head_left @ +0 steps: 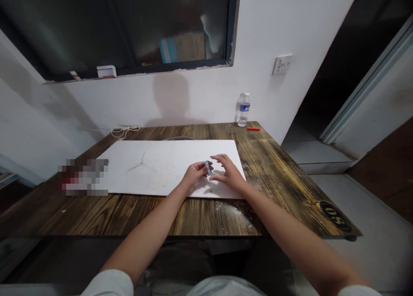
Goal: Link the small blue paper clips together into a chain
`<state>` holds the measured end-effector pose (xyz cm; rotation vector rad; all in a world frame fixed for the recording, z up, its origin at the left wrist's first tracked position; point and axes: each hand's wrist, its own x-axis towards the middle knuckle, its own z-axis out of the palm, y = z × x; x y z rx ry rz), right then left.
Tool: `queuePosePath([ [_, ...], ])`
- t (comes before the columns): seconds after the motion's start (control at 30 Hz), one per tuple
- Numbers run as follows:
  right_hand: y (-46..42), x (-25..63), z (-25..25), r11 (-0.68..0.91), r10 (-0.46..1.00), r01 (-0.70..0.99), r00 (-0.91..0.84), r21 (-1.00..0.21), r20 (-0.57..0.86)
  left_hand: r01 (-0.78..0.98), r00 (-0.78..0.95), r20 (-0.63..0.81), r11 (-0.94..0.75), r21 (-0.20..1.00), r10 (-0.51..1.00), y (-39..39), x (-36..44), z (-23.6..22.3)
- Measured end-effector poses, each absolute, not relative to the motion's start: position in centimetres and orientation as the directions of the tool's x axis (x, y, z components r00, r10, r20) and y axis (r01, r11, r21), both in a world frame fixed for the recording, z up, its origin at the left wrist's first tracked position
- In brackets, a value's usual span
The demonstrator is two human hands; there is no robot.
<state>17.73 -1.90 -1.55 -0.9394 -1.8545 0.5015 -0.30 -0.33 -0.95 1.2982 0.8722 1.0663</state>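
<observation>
A tiny blue and white block point(208, 167) is pinched in the fingers of the left hand point(195, 175). The right hand point(229, 173) is open wide just beside it and holds nothing. Both hands are over a white sheet point(167, 167) on the wooden tabletop point(284, 192). At one o'clock, a clear plastic water bottle point(243, 110) stands upright, with a red stick point(254, 128) near it.
</observation>
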Motion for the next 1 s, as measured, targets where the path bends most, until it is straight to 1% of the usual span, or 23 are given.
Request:
queuePosePath([
  [0.03, -2.12, 17.70, -1.37, 0.671, 0.734, 0.436, -0.278, -0.600, 0.619, -0.119, 0.322, 0.064, -0.026, 0.993, 0.945, -0.36, -0.39, -0.88],
  [0.1, -2.49, 17.57, -1.21, 0.722, 0.670, 0.492, -0.320, -0.486, 0.670, -0.106, 0.370, 0.055, -0.017, 0.994, 0.927, -0.51, -0.53, -0.69],
  [0.2, -2.70, 17.39, -1.24, 0.741, 0.629, 0.527, -0.327, -0.416, 0.706, -0.081, 0.433, 0.069, -0.038, 0.996, 0.899, -0.76, -0.57, -0.41],
  [0.4, -2.50, 17.56, -1.04, 0.779, 0.581, 0.509, -0.367, -0.365, 0.727, -0.050, 0.471, 0.088, -0.074, 0.996, 0.878, -0.86, -0.53, -0.43],
  [0.63, -2.57, 17.64, -1.00, 0.762, 0.567, 0.562, -0.340, -0.321, 0.750, -0.055, 0.525, 0.083, -0.064, 0.996, 0.847, -1.08, -0.53, -0.18],
  [0.83, -2.54, 17.62, -1.21, 0.762, 0.551, 0.584, -0.355, -0.281, 0.755, -0.057, 0.496, 0.073, -0.051, 0.997, 0.865, -1.14, -0.50, -0.20],
  [1.0, -2.69, 17.47, -1.24, 0.738, 0.589, 0.619, -0.397, -0.269, 0.704, -0.109, 0.419, 0.044, 0.002, 0.994, 0.907, -1.04, -0.36, -0.66],
])
